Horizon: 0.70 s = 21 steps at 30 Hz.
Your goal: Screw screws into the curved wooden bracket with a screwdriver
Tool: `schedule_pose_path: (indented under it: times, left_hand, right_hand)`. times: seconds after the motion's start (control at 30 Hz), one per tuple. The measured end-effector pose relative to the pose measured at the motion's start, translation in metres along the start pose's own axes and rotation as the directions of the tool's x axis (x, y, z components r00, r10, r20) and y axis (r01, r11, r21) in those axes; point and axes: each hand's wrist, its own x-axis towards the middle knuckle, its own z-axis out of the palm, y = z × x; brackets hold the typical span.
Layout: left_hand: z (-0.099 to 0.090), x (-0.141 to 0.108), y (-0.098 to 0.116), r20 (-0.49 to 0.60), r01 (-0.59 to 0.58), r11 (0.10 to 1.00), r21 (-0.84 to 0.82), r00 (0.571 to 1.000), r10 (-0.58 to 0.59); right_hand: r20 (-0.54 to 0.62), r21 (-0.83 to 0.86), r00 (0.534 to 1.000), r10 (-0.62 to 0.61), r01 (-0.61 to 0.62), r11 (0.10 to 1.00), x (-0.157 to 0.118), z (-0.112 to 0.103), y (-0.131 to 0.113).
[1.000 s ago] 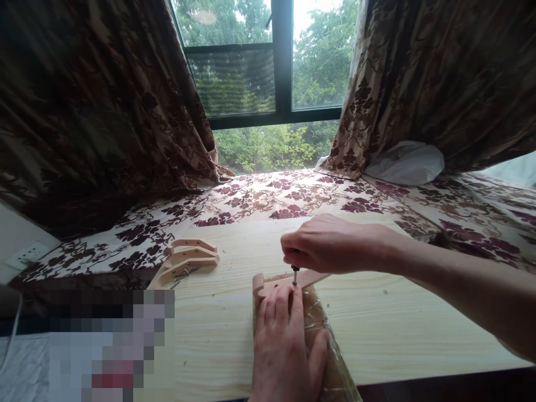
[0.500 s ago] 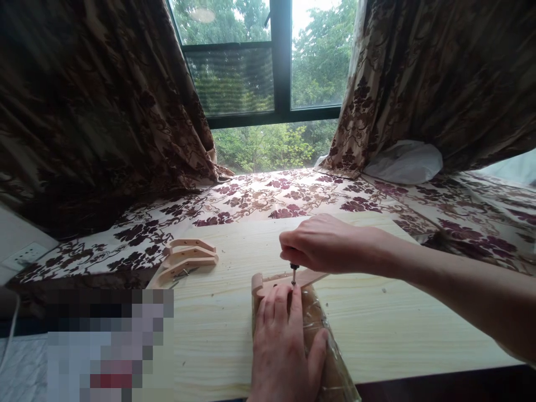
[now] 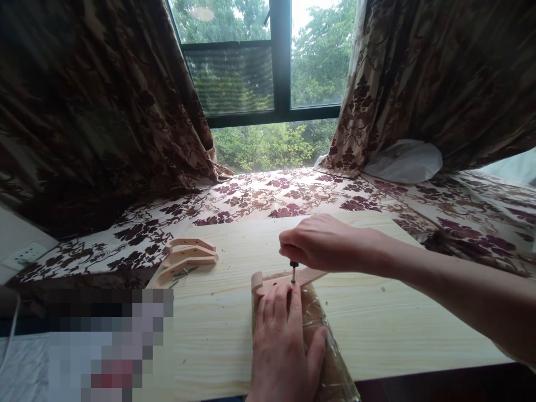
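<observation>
My right hand (image 3: 314, 240) is closed in a fist around the handle of a screwdriver (image 3: 293, 271), most of which the fingers hide. The shaft points straight down at a curved light wooden piece (image 3: 259, 285), which lies across the far end of a brown package wrapped in clear tape (image 3: 335, 360). My left hand (image 3: 280, 340) lies flat on the package and the wooden piece, fingers stretched forward and thumb apart. Its index fingertip is right beside the screwdriver's tip. Whether a screw sits under the tip cannot be made out.
Several similar wooden pieces (image 3: 192, 252) lie at the left edge of the pale wooden board (image 3: 209, 335), with some screws (image 3: 182, 273) beside them. Small crumbs dot the board. Beyond it are a flowered cloth (image 3: 285, 195), a white plastic bag (image 3: 404, 162), curtains and a window.
Both hands stay in nearly the same place, with the screwdriver still upright on the wooden piece. The right forearm has shifted very slightly.
</observation>
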Motion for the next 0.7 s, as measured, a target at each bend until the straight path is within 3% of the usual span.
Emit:
schedule_pose_path:
  times: [0.23,0.43,0.53,0.7]
  left_hand:
    - [0.002,0.002,0.0,-0.012,0.005,1.0,0.006,1.0,-0.005]
    - [0.001,0.001,0.0,-0.016,0.004,1.0,0.007,1.0,-0.004]
    - [0.0,0.001,0.0,-0.017,-0.006,1.0,0.018,1.0,0.007]
    - [0.0,0.001,0.0,-0.011,-0.008,1.0,0.03,1.0,0.008]
  right_hand:
    - [0.028,0.107,0.99,-0.14,0.136,0.985,-0.009,-0.007,-0.002]
    - [-0.04,0.03,0.999,-0.031,0.032,0.999,-0.003,0.008,-0.003]
    - [-0.011,0.024,1.0,-0.024,0.025,0.999,-0.004,0.001,-0.002]
    - [0.079,0.129,0.984,-0.159,0.148,0.981,-0.011,-0.017,-0.001]
